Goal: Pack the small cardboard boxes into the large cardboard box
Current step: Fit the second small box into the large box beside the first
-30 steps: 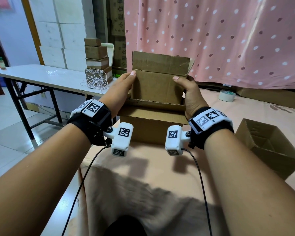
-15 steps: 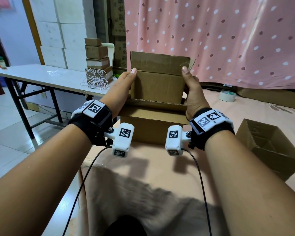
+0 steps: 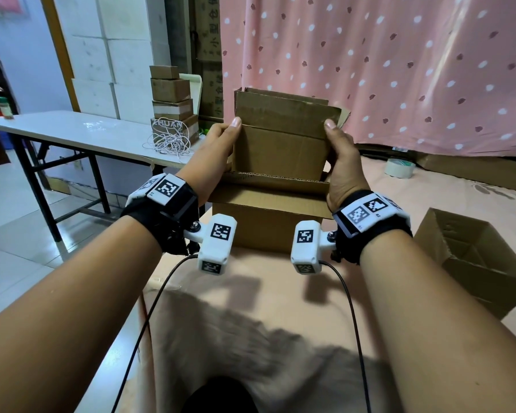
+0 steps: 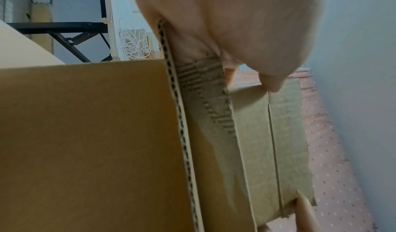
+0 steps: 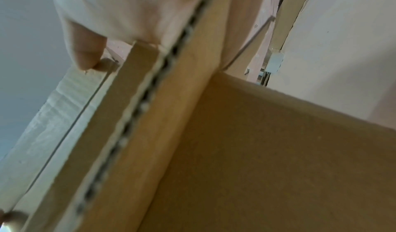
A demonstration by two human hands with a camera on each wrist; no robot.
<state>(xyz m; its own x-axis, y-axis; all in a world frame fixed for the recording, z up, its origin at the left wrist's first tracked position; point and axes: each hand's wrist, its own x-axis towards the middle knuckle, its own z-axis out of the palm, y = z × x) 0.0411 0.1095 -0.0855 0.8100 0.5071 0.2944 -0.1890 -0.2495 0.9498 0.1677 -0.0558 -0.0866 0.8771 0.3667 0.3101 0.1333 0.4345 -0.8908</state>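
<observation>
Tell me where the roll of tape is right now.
In the head view the roll of tape lies on the pink-covered surface at right, below the spotted curtain, beyond the right hand.

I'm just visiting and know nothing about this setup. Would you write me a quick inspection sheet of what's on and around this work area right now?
Surface: pink cloth-covered surface.
Job's things: small box held part-way inside the large box; another open box sits to the right.
Clutter: tape roll.
Hands: left hand and right hand grip the small box's sides.
Cables: black wires hang from the wrist cameras; white cord is coiled on the side table.
Surroundings: stacked boxes, dotted pink curtain.
</observation>
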